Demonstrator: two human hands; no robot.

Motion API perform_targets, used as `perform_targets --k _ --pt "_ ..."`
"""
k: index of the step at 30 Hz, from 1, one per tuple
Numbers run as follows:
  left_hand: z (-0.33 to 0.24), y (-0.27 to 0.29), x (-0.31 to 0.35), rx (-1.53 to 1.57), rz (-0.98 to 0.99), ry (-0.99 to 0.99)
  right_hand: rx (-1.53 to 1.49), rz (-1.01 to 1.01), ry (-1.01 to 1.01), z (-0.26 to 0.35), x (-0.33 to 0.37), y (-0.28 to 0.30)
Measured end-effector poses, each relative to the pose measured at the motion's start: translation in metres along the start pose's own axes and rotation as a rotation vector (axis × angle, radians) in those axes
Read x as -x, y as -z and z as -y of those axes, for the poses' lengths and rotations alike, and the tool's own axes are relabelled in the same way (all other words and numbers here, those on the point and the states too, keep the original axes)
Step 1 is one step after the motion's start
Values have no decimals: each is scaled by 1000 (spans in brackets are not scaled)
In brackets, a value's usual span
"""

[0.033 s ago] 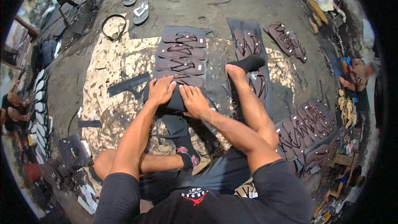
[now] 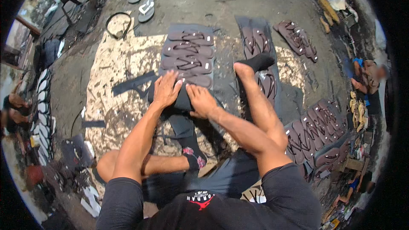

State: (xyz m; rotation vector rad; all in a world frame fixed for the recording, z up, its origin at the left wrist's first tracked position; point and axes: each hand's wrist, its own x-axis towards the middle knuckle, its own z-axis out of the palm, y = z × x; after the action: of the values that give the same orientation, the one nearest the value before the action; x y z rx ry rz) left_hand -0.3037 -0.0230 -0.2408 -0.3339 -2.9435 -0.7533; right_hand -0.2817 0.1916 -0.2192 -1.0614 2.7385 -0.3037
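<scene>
A row of brown flip-flops (image 2: 187, 51) lies crosswise on a dark sheet (image 2: 174, 29) in front of me, their straps upward and small white labels on them. My left hand (image 2: 167, 90) rests flat at the near left end of this row, fingers stretched over the nearest pair. Beside it my right hand (image 2: 201, 102) lies with fingers extended, its tips at that pair's near edge. Under both palms is a black piece of sheet (image 2: 182, 101), partly hidden by the hands. Neither hand is closed round anything.
More flip-flops lie on a second dark strip (image 2: 245, 23) by my socked right foot (image 2: 257, 63). Stacked brown flip-flops (image 2: 315, 130) sit right, another bundle (image 2: 296, 40) far right. Dark offcuts (image 2: 134, 84), a black loop (image 2: 119, 25) and grey sandals (image 2: 146, 12) lie left.
The fingers of my left hand reach slightly farther forward over the nearest flip-flops. My right hand has barely shifted, and the whole view has moved a little.
</scene>
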Motion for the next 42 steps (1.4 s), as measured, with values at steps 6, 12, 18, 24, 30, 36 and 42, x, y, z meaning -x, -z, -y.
perform_targets --k 6,12,18,24,30,36,42 --pt "-95 59 115 -132 158 -252 -598 578 52 -36 12 39" --pt "-67 26 -2 61 117 -231 -756 782 -151 -100 -34 54" --pt "-45 10 -102 48 43 -33 3 -275 77 -35 7 47" --pt "-54 20 -126 114 -173 -150 -294 -13 89 -132 -69 60" --pt "-70 -26 -159 -136 -94 -196 -666 209 1 -241 -157 62" --pt "-49 -32 -262 -245 82 -16 -881 -1093 -549 -292 -118 90" --pt "-81 7 -196 -225 -61 -191 -2381 -780 -1394 -117 -12 -26"
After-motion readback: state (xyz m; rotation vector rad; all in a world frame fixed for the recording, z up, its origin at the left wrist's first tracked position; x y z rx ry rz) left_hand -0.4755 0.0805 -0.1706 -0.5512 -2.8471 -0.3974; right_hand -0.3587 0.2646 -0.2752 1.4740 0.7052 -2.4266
